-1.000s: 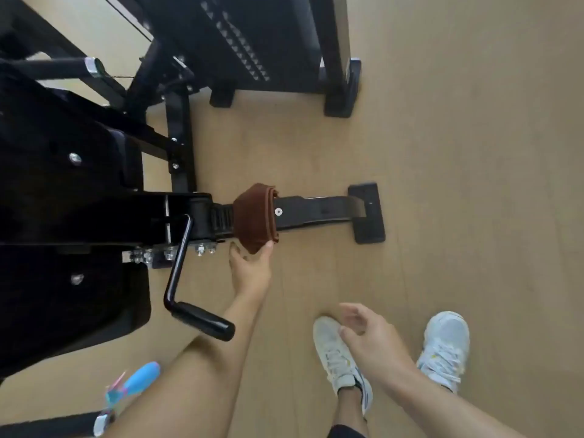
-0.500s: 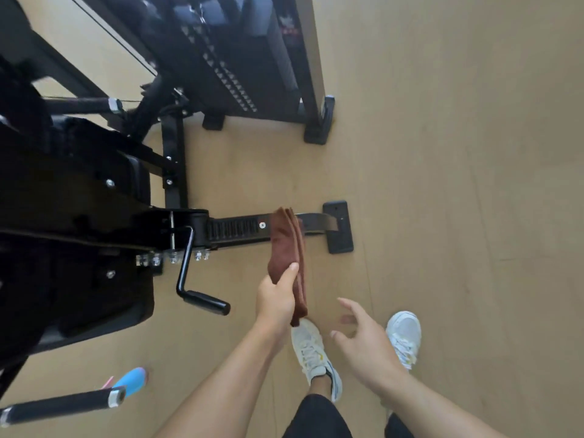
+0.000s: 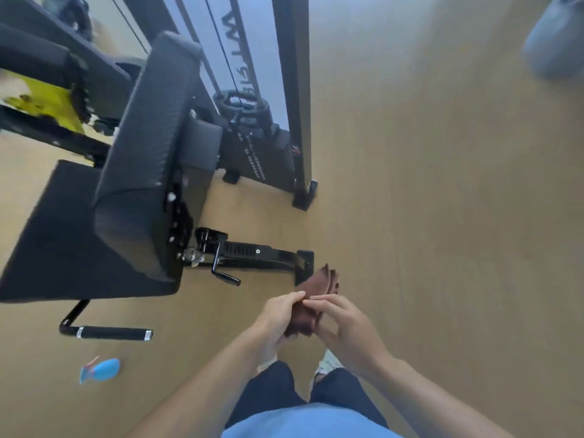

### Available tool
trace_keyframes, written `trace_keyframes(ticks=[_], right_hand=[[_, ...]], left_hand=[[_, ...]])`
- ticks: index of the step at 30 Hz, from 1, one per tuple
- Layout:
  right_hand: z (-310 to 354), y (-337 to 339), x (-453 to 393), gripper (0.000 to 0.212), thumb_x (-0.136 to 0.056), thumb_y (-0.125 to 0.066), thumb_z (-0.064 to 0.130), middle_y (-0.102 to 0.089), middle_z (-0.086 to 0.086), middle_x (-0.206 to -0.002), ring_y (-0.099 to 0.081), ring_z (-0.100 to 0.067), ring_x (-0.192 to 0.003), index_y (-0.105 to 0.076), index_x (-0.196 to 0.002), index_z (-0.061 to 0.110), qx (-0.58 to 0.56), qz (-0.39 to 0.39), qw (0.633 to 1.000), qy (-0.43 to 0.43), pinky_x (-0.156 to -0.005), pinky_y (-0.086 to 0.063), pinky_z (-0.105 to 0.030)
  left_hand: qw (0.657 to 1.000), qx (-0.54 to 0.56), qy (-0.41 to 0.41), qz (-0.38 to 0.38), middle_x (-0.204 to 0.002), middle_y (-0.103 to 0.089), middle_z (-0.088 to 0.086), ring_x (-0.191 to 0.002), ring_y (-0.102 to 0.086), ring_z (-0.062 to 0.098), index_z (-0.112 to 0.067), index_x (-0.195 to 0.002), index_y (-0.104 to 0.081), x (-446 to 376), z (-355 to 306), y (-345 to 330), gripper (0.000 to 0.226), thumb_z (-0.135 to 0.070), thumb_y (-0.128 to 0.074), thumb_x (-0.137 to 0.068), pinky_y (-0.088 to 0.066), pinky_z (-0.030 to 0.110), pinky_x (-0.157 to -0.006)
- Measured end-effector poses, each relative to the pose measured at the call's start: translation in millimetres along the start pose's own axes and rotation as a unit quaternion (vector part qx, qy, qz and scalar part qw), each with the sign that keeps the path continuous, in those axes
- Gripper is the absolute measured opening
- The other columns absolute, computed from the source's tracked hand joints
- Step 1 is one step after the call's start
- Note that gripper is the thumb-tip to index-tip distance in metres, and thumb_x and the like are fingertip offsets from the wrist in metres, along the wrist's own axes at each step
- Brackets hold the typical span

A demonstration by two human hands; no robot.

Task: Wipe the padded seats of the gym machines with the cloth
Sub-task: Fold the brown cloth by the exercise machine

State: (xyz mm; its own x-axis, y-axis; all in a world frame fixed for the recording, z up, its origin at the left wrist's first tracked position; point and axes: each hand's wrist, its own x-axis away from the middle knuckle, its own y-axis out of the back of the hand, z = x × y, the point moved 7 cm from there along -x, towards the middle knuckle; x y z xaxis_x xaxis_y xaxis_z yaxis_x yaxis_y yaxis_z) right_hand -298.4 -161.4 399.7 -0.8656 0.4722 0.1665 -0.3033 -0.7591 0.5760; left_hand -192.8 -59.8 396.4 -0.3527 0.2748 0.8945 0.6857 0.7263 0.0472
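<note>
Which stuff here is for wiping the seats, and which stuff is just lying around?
For the job:
- brown cloth, held by the left hand and right hand
- padded seat
- padded backrest

Just lying about:
- blue spray bottle on the floor
- black handle bar
- weight stack frame

Illumination is bright, even and diffuse; the tan floor point(image 3: 442, 216) shows no hard shadows, only a soft dark zone beneath the black seat pad point(image 3: 63, 235). A pale sheen washes the floor toward the top edge. Motion blur softens the whole frame, strongest at the top left and top right corners. Wide-angle distortion bends the machine upright point(image 3: 294, 90) and stretches the forearms at the bottom edge.
</note>
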Motion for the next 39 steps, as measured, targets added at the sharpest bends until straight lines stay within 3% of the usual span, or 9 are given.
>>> trace_keyframes(ticks=[3, 8, 16, 20, 24, 27, 31, 36, 39], right_hand=[[27, 2, -9, 0.031, -0.091, -0.073, 0.013, -0.069, 0.028, -0.104, -0.067, -0.004, -0.097, -0.075, -0.106, 0.04, -0.079, -0.042, 0.996, -0.007, -0.081, -0.058, -0.034], [91, -20, -28, 0.03, -0.1, -0.062, 0.01, -0.077, 0.004, -0.084, -0.071, -0.012, -0.075, -0.077, -0.094, 0.035, -0.247, -0.011, 0.967, -0.066, -0.069, -0.058, -0.034], [188, -106, -27, 0.026, -0.105, -0.052, 0.015, -0.076, -0.011, -0.088, -0.071, -0.018, -0.077, -0.074, -0.095, 0.007, -0.393, 0.04, 0.908, -0.138, -0.066, -0.056, -0.025], [239, -168, -17, 0.029, -0.107, -0.048, 0.022, -0.077, -0.006, -0.087, -0.073, -0.017, -0.077, -0.074, -0.097, 0.014, -0.364, 0.041, 0.918, -0.152, -0.065, -0.056, -0.027], [287, -217, -19, 0.029, -0.107, -0.049, 0.026, -0.077, 0.002, -0.087, -0.073, -0.018, -0.087, -0.074, -0.093, 0.024, -0.272, 0.019, 0.956, -0.112, -0.071, -0.056, -0.028], [328, -248, -24, 0.021, -0.105, -0.054, 0.026, -0.076, 0.002, -0.087, -0.072, -0.018, -0.089, -0.073, -0.095, 0.025, -0.227, 0.06, 0.971, -0.045, -0.071, -0.061, -0.032], [382, -281, -30, 0.015, -0.099, -0.064, 0.026, -0.072, 0.013, -0.09, -0.069, -0.01, -0.093, -0.076, -0.097, 0.034, -0.128, 0.146, 0.98, 0.053, -0.08, -0.062, -0.038], [410, -300, -55, 0.012, -0.093, -0.072, 0.023, -0.075, -0.004, -0.092, -0.072, -0.02, -0.087, -0.076, -0.101, 0.015, -0.179, 0.169, 0.968, 0.054, -0.081, -0.06, -0.04], [396, -310, -77, 0.037, -0.092, -0.06, 0.038, -0.073, -0.011, -0.092, -0.07, -0.023, -0.087, -0.068, -0.108, 0.006, -0.244, 0.205, 0.948, -0.007, -0.079, -0.059, -0.036]], left_hand=[[0.997, 0.069, -0.045, 0.005, -0.087, -0.075, 0.016, -0.079, -0.065, 0.025, -0.007, -0.106, -0.075, 26, -6, 21, 0.041, -0.043, -0.063, -0.094, -0.04, 0.029, -0.062], [0.982, 0.067, -0.174, -0.041, -0.072, -0.072, -0.005, -0.066, -0.06, 0.013, -0.015, -0.093, -0.07, 64, -4, 83, 0.013, -0.026, -0.074, -0.088, -0.048, 0.021, -0.06], [0.94, 0.19, -0.217, -0.183, -0.089, -0.078, 0.005, -0.083, -0.07, 0.019, -0.012, -0.094, -0.075, 93, 53, 227, 0.01, -0.005, -0.072, -0.087, -0.056, 0.021, -0.071], [0.936, 0.157, -0.254, -0.185, -0.1, -0.076, -0.002, -0.1, -0.068, 0.013, -0.019, -0.107, -0.071, 111, 87, 302, 0.015, -0.016, -0.068, -0.093, -0.049, 0.015, -0.075], [0.935, 0.153, -0.294, -0.128, -0.087, -0.078, -0.009, -0.089, -0.071, 0.005, -0.024, -0.1, -0.073, 138, 101, 368, 0.02, -0.009, -0.06, -0.097, -0.049, 0.009, -0.07], [0.933, 0.103, -0.326, -0.112, -0.098, -0.077, 0.0, -0.099, -0.072, 0.019, -0.024, -0.108, -0.07, 147, 105, 418, 0.032, -0.017, -0.081, -0.079, -0.055, 0.016, -0.071], [0.943, -0.047, -0.32, -0.073, -0.109, -0.072, -0.01, -0.104, -0.069, 0.013, -0.035, -0.117, -0.061, 156, 94, 460, 0.062, -0.043, -0.091, -0.063, -0.061, 0.027, -0.082], [0.941, -0.097, -0.324, -0.023, -0.098, -0.077, -0.005, -0.095, -0.073, 0.015, -0.027, -0.107, -0.073, 154, 56, 475, 0.046, -0.058, -0.078, -0.073, -0.061, 0.038, -0.087], [0.937, -0.083, -0.339, -0.02, -0.091, -0.078, -0.004, -0.091, -0.074, 0.016, -0.024, -0.1, -0.077, 149, 38, 480, 0.035, -0.054, -0.063, -0.09, -0.061, 0.04, -0.086]])
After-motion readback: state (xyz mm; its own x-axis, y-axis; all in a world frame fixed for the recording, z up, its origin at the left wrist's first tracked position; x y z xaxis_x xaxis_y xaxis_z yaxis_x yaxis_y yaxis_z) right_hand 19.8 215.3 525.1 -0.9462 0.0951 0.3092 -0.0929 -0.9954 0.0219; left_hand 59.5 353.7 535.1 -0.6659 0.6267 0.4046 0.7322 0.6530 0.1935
